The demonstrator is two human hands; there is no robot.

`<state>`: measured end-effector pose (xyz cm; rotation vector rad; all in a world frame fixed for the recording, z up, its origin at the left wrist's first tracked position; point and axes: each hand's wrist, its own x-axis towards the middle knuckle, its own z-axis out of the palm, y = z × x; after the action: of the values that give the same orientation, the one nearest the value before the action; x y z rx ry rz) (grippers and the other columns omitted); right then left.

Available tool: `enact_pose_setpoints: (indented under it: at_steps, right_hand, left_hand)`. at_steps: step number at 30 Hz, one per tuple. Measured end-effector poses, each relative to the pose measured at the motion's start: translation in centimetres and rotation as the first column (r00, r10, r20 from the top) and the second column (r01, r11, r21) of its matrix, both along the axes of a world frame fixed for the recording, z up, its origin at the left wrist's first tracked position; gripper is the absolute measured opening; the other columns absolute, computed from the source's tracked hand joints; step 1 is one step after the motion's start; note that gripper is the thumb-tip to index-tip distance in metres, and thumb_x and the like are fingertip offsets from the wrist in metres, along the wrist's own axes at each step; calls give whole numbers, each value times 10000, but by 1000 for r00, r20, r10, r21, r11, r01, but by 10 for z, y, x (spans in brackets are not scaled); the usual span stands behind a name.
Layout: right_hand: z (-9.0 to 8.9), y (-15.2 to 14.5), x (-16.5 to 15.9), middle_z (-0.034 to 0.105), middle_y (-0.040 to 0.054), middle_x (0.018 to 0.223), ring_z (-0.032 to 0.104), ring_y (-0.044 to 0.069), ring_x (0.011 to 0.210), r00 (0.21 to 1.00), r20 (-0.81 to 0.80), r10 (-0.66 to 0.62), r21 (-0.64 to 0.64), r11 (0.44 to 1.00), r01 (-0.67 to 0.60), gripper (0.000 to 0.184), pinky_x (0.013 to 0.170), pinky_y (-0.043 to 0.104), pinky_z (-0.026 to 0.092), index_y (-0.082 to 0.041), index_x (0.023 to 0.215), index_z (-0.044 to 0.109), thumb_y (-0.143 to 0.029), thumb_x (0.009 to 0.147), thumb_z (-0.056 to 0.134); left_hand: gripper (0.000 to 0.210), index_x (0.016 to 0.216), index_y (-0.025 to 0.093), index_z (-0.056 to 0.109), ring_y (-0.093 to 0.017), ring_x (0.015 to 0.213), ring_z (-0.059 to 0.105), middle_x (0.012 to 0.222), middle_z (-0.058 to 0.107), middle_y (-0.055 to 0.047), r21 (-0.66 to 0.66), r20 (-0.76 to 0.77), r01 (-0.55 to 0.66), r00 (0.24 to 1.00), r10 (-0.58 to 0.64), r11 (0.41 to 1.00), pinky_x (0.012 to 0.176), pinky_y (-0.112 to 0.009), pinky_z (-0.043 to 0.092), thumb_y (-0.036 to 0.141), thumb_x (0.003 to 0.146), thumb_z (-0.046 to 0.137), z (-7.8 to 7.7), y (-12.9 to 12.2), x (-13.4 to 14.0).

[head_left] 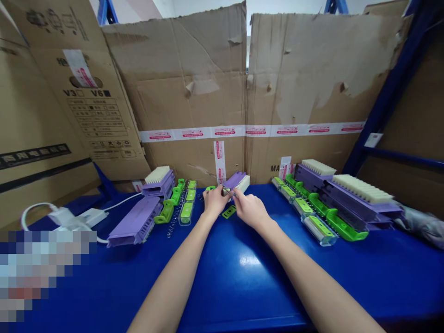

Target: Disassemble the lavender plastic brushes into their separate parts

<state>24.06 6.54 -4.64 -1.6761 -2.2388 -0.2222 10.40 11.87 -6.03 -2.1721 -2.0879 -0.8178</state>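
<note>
My left hand (215,202) and my right hand (249,208) meet near the back of the blue table, fingers pinched together. Between the fingertips is a small part, too small and covered to name. Just behind them lies a purple plastic housing (236,178) with a cream bristle strip (244,184) along its right side; whether the fingers touch it I cannot tell. A flat green plate with dark markings (229,212) rests on the table below the hands. Past my left fingers shows the edge of a bright green piece (210,188).
On the left are purple housings (137,221), green brackets (164,212), springs (173,217) and clear cases with green labels (186,213). Similar housings (357,208), brackets (347,227) and cases (321,230) line the right. A white power strip (90,217) lies left; cardboard (187,101) walls the back.
</note>
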Motion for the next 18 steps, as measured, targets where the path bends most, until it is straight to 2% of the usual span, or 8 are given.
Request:
enact_pose_setpoints:
  at_steps: [6, 14, 18]
  right_hand:
    - [13, -4, 4, 712, 74, 895, 679, 234, 785, 998, -32, -50, 31, 998, 51, 372, 662, 289, 451, -272, 1260, 508, -338, 932, 346]
    - [27, -15, -2, 693, 96, 863, 674, 234, 777, 989, -25, -149, 7, 989, 149, 282, 658, 294, 446, -225, 1092, 581, -298, 911, 377]
    - [27, -14, -1, 698, 103, 905, 675, 245, 811, 994, -28, -110, 7, 994, 110, 315, 669, 300, 448, -230, 1158, 560, -307, 909, 382]
  left_hand:
    - [327, 724, 210, 564, -235, 833, 635, 749, 683, -34, 15, 41, 27, 999, -27, 1000, 790, -348, 346, 508, 836, 484, 1, 0, 0]
    - [310, 785, 207, 588, -239, 846, 626, 771, 689, -49, 8, 14, 29, 999, -29, 1000, 799, -351, 334, 498, 833, 495, -1, 1, 0]
    - [328, 792, 206, 598, -238, 839, 622, 767, 685, -51, 5, 21, 45, 999, -45, 999, 806, -351, 337, 510, 838, 484, -1, 1, -1]
